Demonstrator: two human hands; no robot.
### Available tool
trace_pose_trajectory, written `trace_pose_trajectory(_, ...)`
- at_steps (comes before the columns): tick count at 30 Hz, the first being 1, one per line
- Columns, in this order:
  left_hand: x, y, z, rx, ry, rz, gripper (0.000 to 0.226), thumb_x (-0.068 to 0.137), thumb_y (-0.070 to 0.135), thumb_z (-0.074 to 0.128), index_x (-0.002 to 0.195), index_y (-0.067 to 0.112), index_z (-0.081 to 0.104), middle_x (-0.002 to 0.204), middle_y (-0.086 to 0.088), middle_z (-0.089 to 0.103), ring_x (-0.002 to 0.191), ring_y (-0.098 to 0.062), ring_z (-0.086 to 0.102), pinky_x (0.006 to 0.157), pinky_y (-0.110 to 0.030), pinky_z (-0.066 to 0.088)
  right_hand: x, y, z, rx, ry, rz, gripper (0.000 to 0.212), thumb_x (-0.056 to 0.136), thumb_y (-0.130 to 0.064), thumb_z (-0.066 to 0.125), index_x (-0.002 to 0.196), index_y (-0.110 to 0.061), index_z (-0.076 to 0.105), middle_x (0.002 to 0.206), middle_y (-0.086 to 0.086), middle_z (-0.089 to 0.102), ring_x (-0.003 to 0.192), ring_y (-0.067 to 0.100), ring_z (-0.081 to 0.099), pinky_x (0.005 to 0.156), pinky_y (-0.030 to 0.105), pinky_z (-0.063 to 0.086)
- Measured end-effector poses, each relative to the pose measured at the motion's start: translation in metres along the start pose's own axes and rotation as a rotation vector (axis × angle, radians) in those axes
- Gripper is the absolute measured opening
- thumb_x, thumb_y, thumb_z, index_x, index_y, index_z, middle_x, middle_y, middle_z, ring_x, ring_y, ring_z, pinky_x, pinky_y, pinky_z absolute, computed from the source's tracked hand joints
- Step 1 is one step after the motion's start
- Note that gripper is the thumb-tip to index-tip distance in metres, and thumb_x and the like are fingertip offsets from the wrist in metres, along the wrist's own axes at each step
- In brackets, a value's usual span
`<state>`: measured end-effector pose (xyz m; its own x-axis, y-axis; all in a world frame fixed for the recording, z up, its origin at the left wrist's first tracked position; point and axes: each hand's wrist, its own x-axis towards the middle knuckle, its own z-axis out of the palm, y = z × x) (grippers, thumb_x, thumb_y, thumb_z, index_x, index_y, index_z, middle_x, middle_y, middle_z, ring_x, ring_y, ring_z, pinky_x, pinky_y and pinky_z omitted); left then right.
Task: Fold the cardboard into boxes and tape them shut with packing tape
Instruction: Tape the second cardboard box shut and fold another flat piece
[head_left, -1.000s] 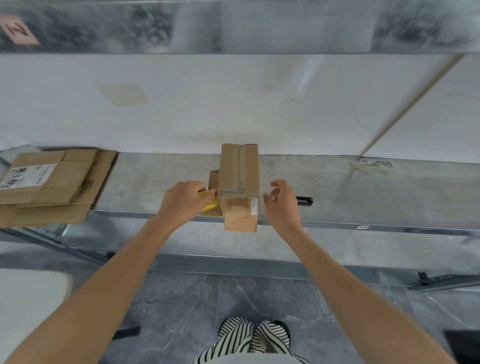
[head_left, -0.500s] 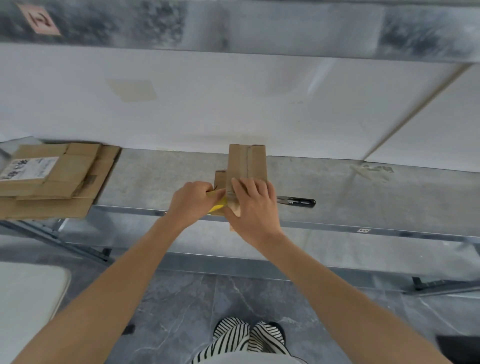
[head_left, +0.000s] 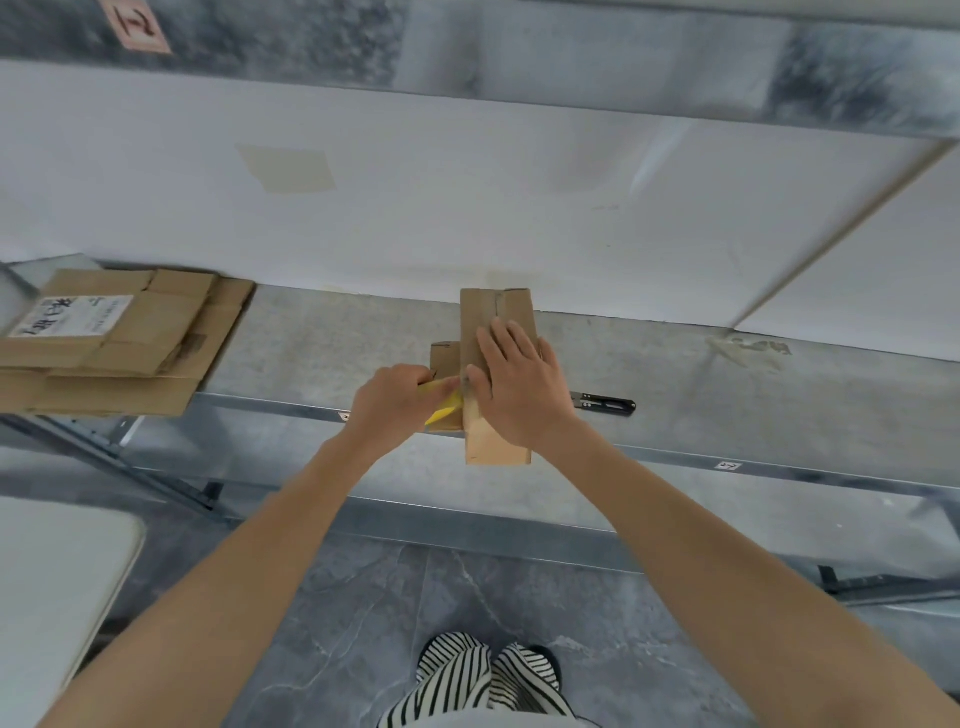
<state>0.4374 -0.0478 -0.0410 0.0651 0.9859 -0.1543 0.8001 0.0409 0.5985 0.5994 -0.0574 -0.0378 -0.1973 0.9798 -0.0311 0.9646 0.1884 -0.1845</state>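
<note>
Head camera looks down on the right hand (head_left: 519, 389) lying flat on top of the cardboard box (head_left: 498, 312), fingers straight and slightly spread, palm pressing the taped seam. The left hand (head_left: 389, 400) curls tightly round a yellow tape dispenser (head_left: 445, 410), mostly hidden, held against the box's left side. Long, narrow and matte brown, the box sits on the dull grey metal shelf (head_left: 727, 395), its near end overhanging the front edge. Black snips (head_left: 605, 404) lie just right of the hand; flattened cardboard (head_left: 119, 353) is stacked far left.
</note>
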Motion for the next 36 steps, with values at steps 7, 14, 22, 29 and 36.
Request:
trace_pose_trajectory(7,-0.014,0.007,0.004,0.001,0.018,-0.037,0.042,0.087,0.048,0.053,0.061,0.015,0.056,0.052,0.001,0.056,0.052,-0.013,0.054,0.052,-0.025,0.036,0.0,0.014,-0.019,0.137,-0.149,-0.077,0.058,0.099,-0.047,0.029,0.151,-0.022,0.017,0.16,-0.006,0.004,0.146,0.011,-0.003,0.116,0.045,0.01)
trace_pose_trajectory(14,-0.037,0.022,0.019,-0.122,0.08,-0.074,0.045,0.085,0.042,0.054,0.05,0.015,0.043,0.046,0.001,0.051,0.053,-0.017,0.05,0.051,-0.025,0.033,0.001,0.024,-0.043,0.068,-0.284,-0.121,0.051,0.099,-0.041,0.036,0.148,-0.034,0.023,0.159,-0.009,0.007,0.146,0.018,-0.001,0.114,0.056,0.004)
trace_pose_trajectory(22,-0.054,0.038,0.042,-0.396,0.115,-0.197,0.049,0.089,0.037,0.052,0.047,0.014,0.042,0.033,0.004,0.047,0.03,-0.006,0.043,0.051,-0.022,0.042,-0.025,0.019,-0.024,0.139,-0.073,0.028,0.045,0.1,-0.037,0.031,0.145,-0.029,0.03,0.157,0.002,0.011,0.138,0.031,0.016,0.108,0.049,0.027)
trace_pose_trajectory(29,-0.052,0.056,0.047,-0.537,0.131,-0.249,0.046,0.091,0.034,0.052,0.051,0.013,0.043,0.041,0.001,0.052,0.031,-0.009,0.044,0.05,-0.024,0.042,0.009,0.033,-0.038,0.165,-0.239,-0.174,0.046,0.1,-0.025,0.038,0.144,-0.036,0.032,0.159,-0.01,0.006,0.147,0.019,-0.004,0.116,0.053,0.005)
trace_pose_trajectory(36,-0.042,0.08,0.055,-0.787,0.011,-0.293,0.03,0.094,0.027,0.047,0.074,0.007,0.057,0.057,-0.007,0.062,0.047,-0.02,0.056,0.056,-0.032,0.052,0.018,0.054,-0.042,0.199,-0.262,-0.121,0.044,0.104,-0.025,0.027,0.145,-0.041,0.027,0.16,-0.006,0.003,0.146,0.024,-0.003,0.116,0.05,0.009)
